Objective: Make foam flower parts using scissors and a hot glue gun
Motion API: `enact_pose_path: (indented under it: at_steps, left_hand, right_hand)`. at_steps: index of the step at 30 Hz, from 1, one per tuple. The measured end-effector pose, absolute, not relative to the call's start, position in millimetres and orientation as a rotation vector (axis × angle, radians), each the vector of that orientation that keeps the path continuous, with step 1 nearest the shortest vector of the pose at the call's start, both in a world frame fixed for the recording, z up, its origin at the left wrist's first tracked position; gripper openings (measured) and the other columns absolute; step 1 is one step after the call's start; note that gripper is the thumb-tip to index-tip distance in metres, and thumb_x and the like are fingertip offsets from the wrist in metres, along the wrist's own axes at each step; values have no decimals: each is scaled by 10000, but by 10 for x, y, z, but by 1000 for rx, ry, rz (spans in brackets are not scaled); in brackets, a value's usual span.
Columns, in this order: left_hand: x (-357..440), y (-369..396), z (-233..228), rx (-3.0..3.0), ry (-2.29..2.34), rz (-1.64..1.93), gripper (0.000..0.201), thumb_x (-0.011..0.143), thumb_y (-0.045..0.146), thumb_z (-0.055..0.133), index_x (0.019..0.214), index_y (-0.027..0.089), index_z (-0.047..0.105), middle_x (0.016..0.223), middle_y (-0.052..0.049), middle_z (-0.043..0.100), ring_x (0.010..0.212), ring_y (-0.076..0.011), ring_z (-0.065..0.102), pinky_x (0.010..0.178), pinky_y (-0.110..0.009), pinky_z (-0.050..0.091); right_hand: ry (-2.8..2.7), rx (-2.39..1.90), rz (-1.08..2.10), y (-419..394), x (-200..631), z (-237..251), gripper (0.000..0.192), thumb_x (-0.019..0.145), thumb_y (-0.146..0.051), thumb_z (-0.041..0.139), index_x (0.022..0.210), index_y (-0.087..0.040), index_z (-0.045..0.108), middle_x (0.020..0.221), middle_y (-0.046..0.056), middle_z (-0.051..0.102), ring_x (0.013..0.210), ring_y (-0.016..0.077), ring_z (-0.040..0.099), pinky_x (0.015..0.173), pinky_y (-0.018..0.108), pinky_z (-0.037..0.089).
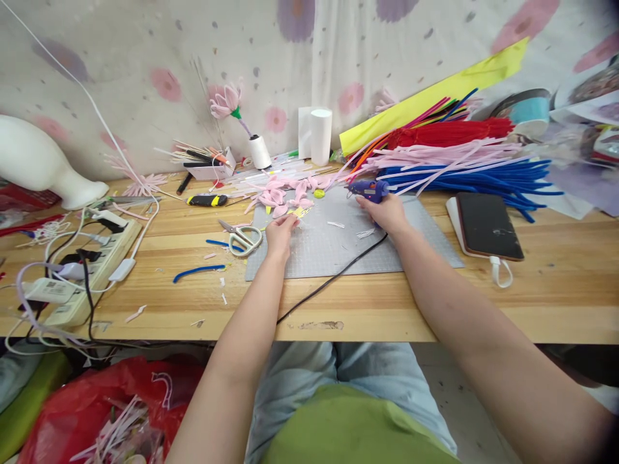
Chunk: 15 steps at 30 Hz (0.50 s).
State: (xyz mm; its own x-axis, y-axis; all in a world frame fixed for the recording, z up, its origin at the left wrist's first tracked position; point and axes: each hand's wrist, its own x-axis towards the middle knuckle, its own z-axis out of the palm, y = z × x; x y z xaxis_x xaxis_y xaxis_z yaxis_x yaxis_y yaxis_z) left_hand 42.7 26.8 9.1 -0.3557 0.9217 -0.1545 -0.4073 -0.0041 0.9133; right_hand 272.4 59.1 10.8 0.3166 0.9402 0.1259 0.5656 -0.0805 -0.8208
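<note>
My right hand [391,212] is wrapped round a dark blue hot glue gun [368,188], whose nozzle points left above the grey cutting mat [333,254]. A black cord [333,278] trails from below that hand to the table's front edge. Over the mat's left part, my left hand [279,237] pinches a small yellow piece with fine dark marks [302,211]; its exact kind is too small to tell. Just beyond the left fingers lie several pink fuzzy petal shapes [273,196]. A small yellow-green bit [319,193] rests beside them.
Scissors [245,240], blue pipe cleaner pieces [199,271] and a yellow-black cutter [207,200] lie left. Pipe cleaner bundles [449,138] fill the back right. A black device [488,225] sits right, a power strip [116,248] left. A pink flower [226,102] stands behind.
</note>
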Motion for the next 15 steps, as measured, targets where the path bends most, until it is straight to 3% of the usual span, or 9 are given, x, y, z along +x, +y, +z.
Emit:
enact_pose_path:
  at_steps: [4,10,12,15]
  left_hand:
    - [484,288,91,562,1150,1627,107,537,147,727,515,142,623,569,22,594,617,-75,568,807,-280,487]
    - [549,281,80,542,1079,1605,77,574,134,704,531,141,640,580,16,599,626,-76,566,833,-284,471]
    - [536,277,81,522,1064,1601,80,574,128,704,529,135,638,581,12,599,642,-83,574,846,-293,465]
    - [513,269,86,507,1051,1572,80,561,121,715,538,135,640,593,5,604,728,-112,604,869,-309,453]
  right_hand:
    - [-1541,-1827,457,637,2678,20,454,634,-545,638,849,-145,656,778,105,657,800,273,609,736,423,460]
    - [-1698,-1853,256,475,2746,236,575,569,-554,694,958,-149,571,935,132,627,882,274,570,744,394,433]
    - [-1757,-1932,166,363,2783,407,538,537,-542,721,880,-159,561,889,125,616,884,279,557,729,380,418]
    - [-1925,-2029,370,216,2727,621,410,548,-539,715,662,-192,528,677,65,584,753,247,560,665,352,399]
